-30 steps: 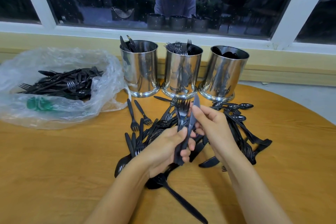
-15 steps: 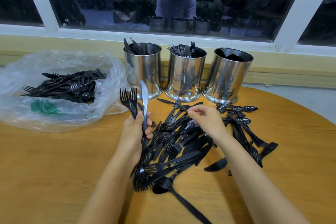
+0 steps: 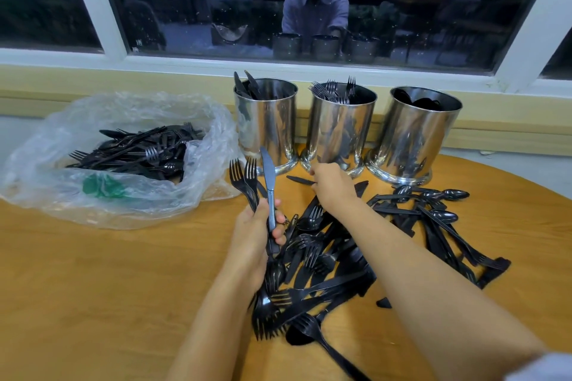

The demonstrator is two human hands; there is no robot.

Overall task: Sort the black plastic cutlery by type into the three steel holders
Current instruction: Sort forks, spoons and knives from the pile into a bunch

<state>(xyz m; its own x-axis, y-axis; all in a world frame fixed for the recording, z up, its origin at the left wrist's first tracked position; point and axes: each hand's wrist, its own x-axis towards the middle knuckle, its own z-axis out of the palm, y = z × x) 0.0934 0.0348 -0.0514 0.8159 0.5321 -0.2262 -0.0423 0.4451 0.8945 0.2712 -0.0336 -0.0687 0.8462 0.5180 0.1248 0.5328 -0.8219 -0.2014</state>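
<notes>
- Black plastic cutlery [image 3: 325,260] lies in a messy pile of forks, knives and spoons on the round, light brown wooden surface [image 3: 93,288].
- The left hand [image 3: 255,235] is closed round three pieces: two black plastic forks [image 3: 250,178] and one black plastic knife [image 3: 268,173]. They stick up out of the fist, prongs and blade on top, just left of the pile.
- The right hand [image 3: 332,184] reaches over the far edge of the pile, near the foot of the middle steel holder [image 3: 340,133]. Its fingers bend down and away, with their tips at the end of a small black knife lying flat [image 3: 298,179]. I cannot tell if the hand grips that knife or only touches it.
- A bunch of black plastic spoons [image 3: 445,195] lies at the right side of the pile.
- The middle steel holder is shiny and round and has forks in it, prongs up. It stands in a row with two more like it, close to the wall.
- The left steel holder [image 3: 266,127] has knives in it. The right steel holder [image 3: 414,139] has dark round spoon ends in it.
- A clear crinkly plastic bag [image 3: 62,133] sits on the left of the surface. Inside are more black forks and spoons [image 3: 133,151] and a green patch [image 3: 102,187].
- Behind it all is a dark window with a white frame [image 3: 185,9]. The glass mirrors a person in a pale shirt [image 3: 315,9] and the three holders.
</notes>
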